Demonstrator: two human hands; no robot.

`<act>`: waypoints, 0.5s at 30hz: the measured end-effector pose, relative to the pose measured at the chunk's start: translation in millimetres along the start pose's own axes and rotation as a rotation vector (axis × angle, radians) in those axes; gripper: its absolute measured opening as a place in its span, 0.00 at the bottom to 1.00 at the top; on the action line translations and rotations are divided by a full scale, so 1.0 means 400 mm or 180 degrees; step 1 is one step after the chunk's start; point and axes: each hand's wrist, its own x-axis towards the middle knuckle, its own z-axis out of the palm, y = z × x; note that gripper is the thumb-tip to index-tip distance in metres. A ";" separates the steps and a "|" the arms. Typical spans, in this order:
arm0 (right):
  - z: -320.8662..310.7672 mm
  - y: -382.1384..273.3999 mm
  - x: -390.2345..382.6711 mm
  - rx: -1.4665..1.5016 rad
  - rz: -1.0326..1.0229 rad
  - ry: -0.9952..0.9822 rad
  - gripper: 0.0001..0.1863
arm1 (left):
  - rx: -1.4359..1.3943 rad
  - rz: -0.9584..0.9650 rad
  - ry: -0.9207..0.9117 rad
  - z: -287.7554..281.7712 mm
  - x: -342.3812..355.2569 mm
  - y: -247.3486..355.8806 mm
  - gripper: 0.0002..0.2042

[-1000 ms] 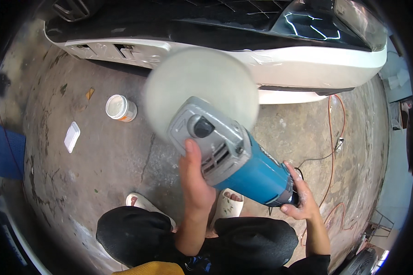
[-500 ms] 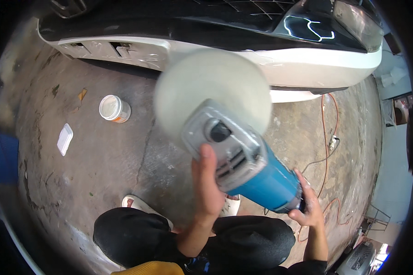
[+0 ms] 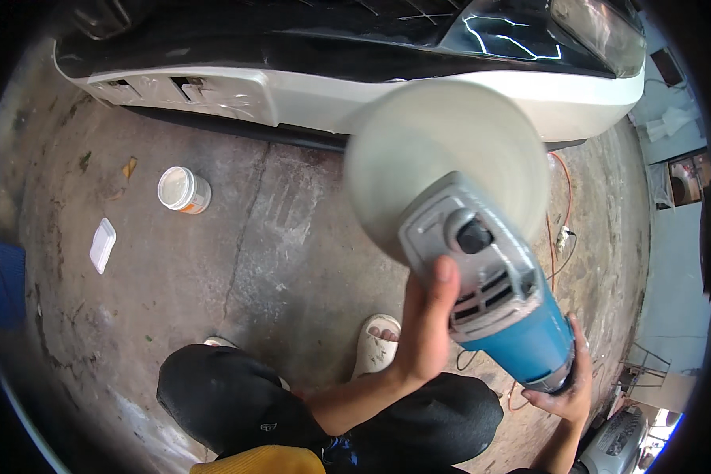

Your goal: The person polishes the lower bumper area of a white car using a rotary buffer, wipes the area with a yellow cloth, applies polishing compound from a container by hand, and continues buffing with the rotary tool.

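Note:
Both my hands are closed on a blue and grey power polisher (image 3: pixel 498 292). My left hand (image 3: pixel 425 336) grips beside its grey metal head, thumb up along the casing. My right hand (image 3: pixel 567 387) wraps the rear end of the blue body. At the front, the round whitish polishing pad (image 3: pixel 442 150) looks smeared, as if spinning. It overlaps the white lower bumper (image 3: pixel 316 99) of a vehicle; whether the pad touches it, I cannot tell. Black trim (image 3: pixel 324 51) runs above the white part.
An open white tub (image 3: pixel 186 189) stands on the concrete floor, with its white lid (image 3: pixel 103 245) lying nearby. An orange cord (image 3: pixel 565 182) runs along the floor at right, near a small white plug (image 3: pixel 562 237). My knees and sandals are below.
My hands have carried the polisher to the right along the bumper. The whole view has shifted slightly, and my left forearm now reaches further right across my legs.

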 end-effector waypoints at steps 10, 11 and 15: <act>-0.011 -0.003 0.075 -0.0660 -0.0567 -0.0264 0.59 | 0.0559 -0.0005 0.0486 0.013 -0.009 0.007 0.34; 0.002 0.000 0.093 -0.0641 -0.0555 -0.0260 0.59 | 0.0633 0.0064 0.0528 -0.005 -0.013 0.012 0.33; 0.086 0.019 0.171 -0.0146 -0.0821 -0.0531 0.56 | 0.0420 0.0393 0.0916 -0.058 -0.003 0.026 0.33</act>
